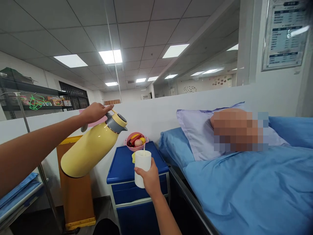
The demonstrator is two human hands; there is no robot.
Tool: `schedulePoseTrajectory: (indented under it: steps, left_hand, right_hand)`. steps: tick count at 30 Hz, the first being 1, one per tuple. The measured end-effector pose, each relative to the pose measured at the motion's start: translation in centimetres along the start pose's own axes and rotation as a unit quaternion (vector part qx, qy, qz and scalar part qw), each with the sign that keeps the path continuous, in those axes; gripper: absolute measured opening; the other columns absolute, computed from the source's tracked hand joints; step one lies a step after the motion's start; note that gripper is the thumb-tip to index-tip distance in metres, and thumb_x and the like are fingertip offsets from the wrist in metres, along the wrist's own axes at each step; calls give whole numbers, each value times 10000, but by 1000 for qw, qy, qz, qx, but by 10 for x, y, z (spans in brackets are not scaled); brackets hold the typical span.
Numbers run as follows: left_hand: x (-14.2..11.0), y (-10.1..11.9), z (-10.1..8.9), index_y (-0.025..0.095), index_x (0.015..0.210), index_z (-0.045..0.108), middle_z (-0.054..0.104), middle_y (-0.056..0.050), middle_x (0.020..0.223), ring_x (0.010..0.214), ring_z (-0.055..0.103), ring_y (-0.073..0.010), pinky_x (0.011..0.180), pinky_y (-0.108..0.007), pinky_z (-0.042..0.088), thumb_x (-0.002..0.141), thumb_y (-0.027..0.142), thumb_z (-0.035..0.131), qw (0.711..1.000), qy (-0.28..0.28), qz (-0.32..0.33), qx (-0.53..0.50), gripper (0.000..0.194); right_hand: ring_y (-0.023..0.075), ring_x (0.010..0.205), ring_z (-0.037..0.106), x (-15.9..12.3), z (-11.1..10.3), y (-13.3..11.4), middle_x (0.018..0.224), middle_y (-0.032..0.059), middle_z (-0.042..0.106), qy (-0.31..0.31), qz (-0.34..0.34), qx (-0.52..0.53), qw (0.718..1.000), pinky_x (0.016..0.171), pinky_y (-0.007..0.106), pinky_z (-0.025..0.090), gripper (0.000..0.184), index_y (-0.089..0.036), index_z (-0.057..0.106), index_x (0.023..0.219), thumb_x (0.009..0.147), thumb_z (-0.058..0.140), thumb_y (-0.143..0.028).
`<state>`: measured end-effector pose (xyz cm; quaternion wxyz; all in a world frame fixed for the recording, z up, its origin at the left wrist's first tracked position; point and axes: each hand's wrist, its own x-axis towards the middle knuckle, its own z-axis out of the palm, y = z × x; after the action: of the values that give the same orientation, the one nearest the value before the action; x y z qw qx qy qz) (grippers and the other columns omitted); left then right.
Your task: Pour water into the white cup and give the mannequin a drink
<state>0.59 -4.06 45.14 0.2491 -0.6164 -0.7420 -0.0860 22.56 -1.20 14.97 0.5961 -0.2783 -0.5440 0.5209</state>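
Note:
My left hand (94, 112) grips the handle of a yellow thermos jug (91, 148) with a grey collar, tilted so its spout points down to the right. My right hand (149, 178) is wrapped round a white cup (142, 163), held upright just below and right of the spout. A thin stream falls into the cup. Both are held above the front of a blue bedside cabinet (122, 166).
A pink bowl of fruit (136, 141) stands at the back of the cabinet. A person lies in the bed (244, 189) on the right under a blue cover, head on a lilac pillow (195, 130). An orange bin (73, 192) and a pole (36, 163) stand left.

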Motion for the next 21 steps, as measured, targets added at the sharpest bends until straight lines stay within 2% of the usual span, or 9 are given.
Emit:
schedulePoseTrajectory:
  steps: [2, 5, 9, 12, 16, 21]
  left_hand:
    - [-5, 14, -10, 172, 730, 743, 663, -170, 713, 726, 617, -309, 672, -381, 416, 902, 760, 177, 1000, 10, -2, 11, 834]
    - [-15, 35, -17, 162, 739, 763, 654, -152, 699, 711, 615, -277, 670, -361, 395, 897, 756, 199, 999, -19, 24, 31, 835]
    - [-26, 57, -13, 159, 739, 768, 664, -141, 730, 702, 609, -238, 665, -347, 378, 912, 757, 173, 993, -58, 88, 51, 861]
    - [-31, 70, -5, 163, 791, 773, 685, -131, 810, 718, 603, -210, 663, -328, 387, 910, 774, 169, 990, -89, 100, 46, 867]
    - [-33, 85, 4, 157, 857, 783, 691, -141, 853, 766, 615, -226, 674, -336, 410, 925, 748, 165, 983, -128, 113, 71, 858]
    - [-32, 98, 11, 149, 913, 792, 700, -172, 913, 854, 636, -280, 716, -374, 447, 929, 722, 186, 973, -151, 142, 98, 835]
  right_hand:
    - [226, 811, 637, -5, 5, -5, 865, -10, 692, -14, -12, 5, 1000, 718, 314, 501, 424, -210, 621, 1018, 633, 786, -274]
    - [213, 788, 616, -10, 12, -8, 891, 0, 692, -41, -24, -2, 999, 699, 305, 495, 462, -205, 615, 1063, 642, 783, -293]
    - [220, 773, 607, -13, 19, -8, 910, 23, 699, -63, -31, -30, 997, 702, 319, 489, 515, -190, 610, 1091, 630, 794, -328]
    - [234, 780, 615, -15, 22, -8, 917, 35, 704, -52, -32, -62, 996, 722, 333, 488, 529, -191, 610, 1107, 636, 781, -359]
    - [243, 759, 622, -17, 20, -10, 869, 19, 700, -38, -9, -83, 996, 675, 328, 480, 543, -214, 602, 1132, 640, 752, -389]
    - [255, 767, 637, -20, 18, -9, 872, 26, 705, -36, -14, -95, 995, 686, 347, 486, 516, -217, 600, 1088, 631, 743, -410]
